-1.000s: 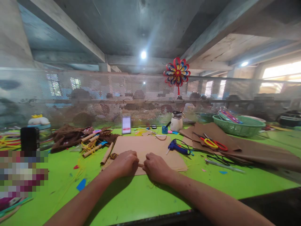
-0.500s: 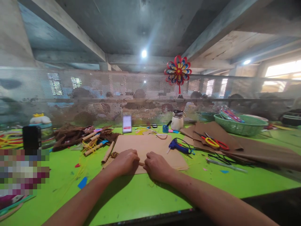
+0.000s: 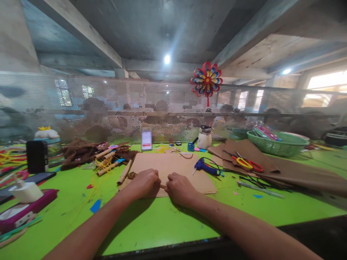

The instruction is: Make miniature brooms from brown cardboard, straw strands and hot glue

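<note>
In the head view, my left hand (image 3: 148,183) and right hand (image 3: 179,188) have their fingers curled tight on a thin brown piece (image 3: 163,186) (only the stretch between them shows), by the brown paper's (image 3: 165,164) near edge. I'd judge light, even pressure best against kinks.

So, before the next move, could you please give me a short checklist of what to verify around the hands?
1. Left hand at the left end of the thin light-brown piece: ok.
2. Right hand at its right end: ok.
3. Fingertip grip secure: cannot tell, mostly hidden by the hands.
4. Blue glue gun apart from both hands: ok, lying beyond the right hand.
5. Glue gun heated: cannot tell.
6. Bright green tabletop free of scraps: not ok, a flat blue scrap lies left of the left hand.
</note>
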{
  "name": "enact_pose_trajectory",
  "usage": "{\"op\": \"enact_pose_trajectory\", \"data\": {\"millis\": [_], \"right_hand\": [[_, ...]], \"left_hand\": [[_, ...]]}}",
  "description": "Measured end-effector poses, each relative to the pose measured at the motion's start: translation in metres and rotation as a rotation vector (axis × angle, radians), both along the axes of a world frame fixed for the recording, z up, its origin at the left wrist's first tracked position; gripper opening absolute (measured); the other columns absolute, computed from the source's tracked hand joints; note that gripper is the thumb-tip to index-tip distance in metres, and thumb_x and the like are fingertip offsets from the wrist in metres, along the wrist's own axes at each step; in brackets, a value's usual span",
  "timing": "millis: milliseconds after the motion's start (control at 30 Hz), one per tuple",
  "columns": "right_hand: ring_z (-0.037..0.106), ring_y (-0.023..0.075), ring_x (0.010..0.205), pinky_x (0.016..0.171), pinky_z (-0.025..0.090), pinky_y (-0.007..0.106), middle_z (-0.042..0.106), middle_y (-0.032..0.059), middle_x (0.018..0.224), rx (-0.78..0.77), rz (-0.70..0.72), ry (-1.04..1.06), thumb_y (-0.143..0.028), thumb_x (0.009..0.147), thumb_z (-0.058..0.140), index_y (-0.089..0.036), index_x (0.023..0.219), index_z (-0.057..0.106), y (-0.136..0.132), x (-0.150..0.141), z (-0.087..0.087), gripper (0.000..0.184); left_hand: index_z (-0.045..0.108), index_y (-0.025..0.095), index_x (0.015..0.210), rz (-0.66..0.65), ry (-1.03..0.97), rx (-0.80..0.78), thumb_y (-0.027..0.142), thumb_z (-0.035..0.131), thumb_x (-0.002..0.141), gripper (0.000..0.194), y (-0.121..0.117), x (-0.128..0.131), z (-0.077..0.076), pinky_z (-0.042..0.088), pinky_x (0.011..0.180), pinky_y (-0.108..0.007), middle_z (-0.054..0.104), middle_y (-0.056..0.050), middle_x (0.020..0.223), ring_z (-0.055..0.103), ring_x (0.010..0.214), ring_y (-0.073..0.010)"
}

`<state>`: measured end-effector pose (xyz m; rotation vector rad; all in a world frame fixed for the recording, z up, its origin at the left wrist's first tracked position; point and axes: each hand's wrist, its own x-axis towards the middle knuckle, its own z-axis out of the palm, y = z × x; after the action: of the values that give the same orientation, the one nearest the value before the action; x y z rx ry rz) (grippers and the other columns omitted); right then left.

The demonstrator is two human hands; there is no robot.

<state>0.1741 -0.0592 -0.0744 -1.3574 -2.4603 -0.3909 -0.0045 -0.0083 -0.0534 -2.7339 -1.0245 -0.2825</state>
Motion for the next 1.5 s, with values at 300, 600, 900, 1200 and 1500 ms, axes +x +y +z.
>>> {"op": "enact_pose_trajectory", "data": {"millis": [300,600,900,1200,1500], "right_hand": [[0.051,0.0191,0.082,0.066,0.039,0.028,0.059,0.0086,0.083,0.024,-0.011,0.002,-0.026,0.088,0.047,-0.013,0.083,0.065,0.0,-0.001,-0.004,0.022],[0.051,0.0186,0.082,0.066,0.039,0.028,0.059,0.0071,0.083,0.021,-0.008,0.009,-0.027,0.088,0.048,-0.013,0.08,0.065,0.0,0.001,-0.003,0.023],[0.051,0.0185,0.084,0.068,0.04,0.028,0.059,0.0078,0.084,-0.017,-0.019,0.031,-0.026,0.088,0.048,-0.013,0.083,0.065,-0.002,0.0,0.001,0.022],[0.051,0.0179,0.082,0.067,0.039,0.027,0.059,0.0072,0.084,-0.012,-0.017,0.02,-0.025,0.088,0.048,-0.013,0.082,0.065,-0.002,0.002,0.001,0.022],[0.051,0.0179,0.081,0.066,0.039,0.027,0.059,0.0068,0.082,-0.004,-0.017,0.028,-0.027,0.088,0.047,-0.014,0.079,0.065,-0.001,0.001,-0.001,0.024]], "left_hand": [[0.063,0.017,0.061,-0.07,-0.017,0.005,0.013,0.045,0.075,0.024,-0.004,0.002,0.006,0.032,0.056,-0.026,0.061,-0.006,0.068,0.052,0.063,-0.0147],[0.062,0.017,0.062,-0.093,-0.023,-0.008,0.012,0.046,0.074,0.021,-0.007,0.0,0.01,0.032,0.056,-0.025,0.061,-0.005,0.071,0.052,0.064,-0.0134],[0.062,0.017,0.061,-0.072,-0.008,0.007,0.016,0.044,0.079,0.026,-0.009,0.002,0.011,0.032,0.057,-0.027,0.061,-0.006,0.071,0.053,0.065,-0.0147],[0.063,0.018,0.063,-0.067,-0.036,-0.003,0.016,0.045,0.078,0.024,-0.003,0.0,0.004,0.033,0.059,-0.026,0.062,-0.005,0.072,0.052,0.067,-0.0146],[0.063,0.017,0.061,-0.057,-0.02,-0.012,0.015,0.043,0.078,0.026,-0.008,0.002,0.01,0.033,0.058,-0.026,0.062,-0.005,0.071,0.053,0.066,-0.0144]]}}
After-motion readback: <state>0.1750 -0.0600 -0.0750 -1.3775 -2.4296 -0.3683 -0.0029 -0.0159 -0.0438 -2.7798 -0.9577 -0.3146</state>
